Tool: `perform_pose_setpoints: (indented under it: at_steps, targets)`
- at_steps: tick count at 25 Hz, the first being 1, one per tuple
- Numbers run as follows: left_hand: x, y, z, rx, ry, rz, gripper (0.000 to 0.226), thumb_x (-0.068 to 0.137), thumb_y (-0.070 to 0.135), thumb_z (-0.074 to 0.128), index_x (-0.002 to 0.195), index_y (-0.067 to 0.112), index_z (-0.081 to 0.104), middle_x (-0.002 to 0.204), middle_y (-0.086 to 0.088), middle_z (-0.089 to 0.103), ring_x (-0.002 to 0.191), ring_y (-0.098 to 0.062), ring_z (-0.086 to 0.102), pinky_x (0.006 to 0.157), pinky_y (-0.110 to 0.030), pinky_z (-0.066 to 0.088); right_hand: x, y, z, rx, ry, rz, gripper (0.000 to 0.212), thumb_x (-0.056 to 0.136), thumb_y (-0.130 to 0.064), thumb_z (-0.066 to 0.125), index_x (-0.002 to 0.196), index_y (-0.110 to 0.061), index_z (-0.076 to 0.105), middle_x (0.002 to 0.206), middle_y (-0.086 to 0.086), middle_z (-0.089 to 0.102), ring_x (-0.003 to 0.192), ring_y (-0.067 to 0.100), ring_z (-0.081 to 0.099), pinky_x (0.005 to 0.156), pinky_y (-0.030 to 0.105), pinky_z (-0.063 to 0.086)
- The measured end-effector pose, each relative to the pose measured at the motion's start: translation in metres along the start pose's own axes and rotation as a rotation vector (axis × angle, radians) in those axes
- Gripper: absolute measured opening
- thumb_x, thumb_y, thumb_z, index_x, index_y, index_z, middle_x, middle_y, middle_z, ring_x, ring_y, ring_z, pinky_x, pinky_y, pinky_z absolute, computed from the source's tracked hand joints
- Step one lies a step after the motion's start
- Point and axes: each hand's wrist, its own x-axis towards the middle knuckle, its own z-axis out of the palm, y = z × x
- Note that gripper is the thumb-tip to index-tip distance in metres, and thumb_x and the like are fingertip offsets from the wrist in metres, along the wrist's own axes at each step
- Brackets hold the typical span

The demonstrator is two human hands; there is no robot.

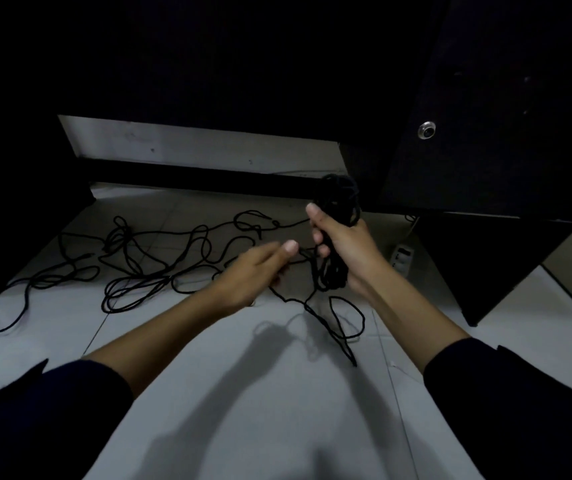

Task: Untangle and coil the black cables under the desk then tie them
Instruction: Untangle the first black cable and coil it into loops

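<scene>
Most of the view is dark desk (485, 98) panelling above a pale tiled floor (243, 393). Across those tiles your loose black cable (146, 265) sprawls in tangled loops, left of your hands. Your right hand (346, 247) grips the coiled bundle (338, 209) upright, fingers wrapped round it. Your left hand (256, 271) reaches towards it, blurred; whether it pinches a strand, you cannot tell. A white power strip (401, 258) lies behind.

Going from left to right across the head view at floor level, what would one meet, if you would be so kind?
Loose black cable sprawled on the floor → left hand, blurred, at a strand → right hand gripping the coiled bundle → white power strip → dark cabinet panel with a metal lock.
</scene>
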Motion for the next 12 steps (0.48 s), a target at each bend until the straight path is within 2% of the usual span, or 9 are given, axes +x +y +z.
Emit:
perform_pose_setpoints:
  at_steps: [2,4,6,9,12]
  targets:
    - [-0.002,0.000,-0.011,-0.074,0.036,0.040,0.052,0.093,0.056,0.036,0.059,0.017,0.045,0.058,0.002,0.043,0.055,-0.010,0.041,0.056,-0.013,0.038,0.003,0.000,-0.007,0.010,0.100,-0.019,0.025,0.087,-0.036,0.069,0.071,-0.017,0.063,0.056,-0.004,0.057,0.046,0.006,0.050,0.048,0.019,0.044]
    - [-0.008,-0.005,-0.015,-0.057,-0.104,0.064,0.049,0.094,0.048,0.046,0.056,0.016,0.042,0.056,-0.001,0.036,0.052,-0.015,0.034,0.052,-0.013,0.032,0.006,0.000,-0.012,-0.010,0.159,-0.036,0.025,0.087,-0.038,0.068,0.074,-0.017,0.064,0.058,-0.004,0.060,0.049,0.005,0.053,0.052,0.019,0.047]
    - [-0.015,-0.014,-0.010,0.083,-0.308,0.029,0.046,0.095,0.043,0.049,0.058,0.016,0.048,0.058,0.000,0.044,0.054,-0.012,0.041,0.061,-0.021,0.040,0.008,-0.001,-0.015,-0.063,0.182,-0.075,0.026,0.088,-0.040,0.066,0.083,-0.015,0.065,0.059,-0.006,0.062,0.051,0.003,0.054,0.055,0.016,0.048]
    - [-0.021,-0.020,-0.005,0.145,-0.439,-0.083,0.047,0.093,0.048,0.046,0.070,0.010,0.062,0.069,-0.002,0.058,0.067,-0.012,0.055,0.075,-0.028,0.047,0.010,0.000,-0.014,-0.124,0.200,-0.139,0.035,0.089,-0.042,0.063,0.097,-0.007,0.066,0.059,-0.008,0.064,0.054,0.000,0.055,0.056,0.012,0.047]
    - [-0.018,-0.014,0.003,0.009,-0.461,-0.076,0.034,0.096,0.036,0.049,0.105,0.008,0.064,0.086,-0.003,0.068,0.083,-0.013,0.066,0.081,-0.021,0.052,0.007,0.000,-0.007,-0.150,0.191,-0.201,0.037,0.090,-0.044,0.061,0.075,-0.010,0.066,0.061,-0.009,0.065,0.063,-0.004,0.059,0.064,0.003,0.042]
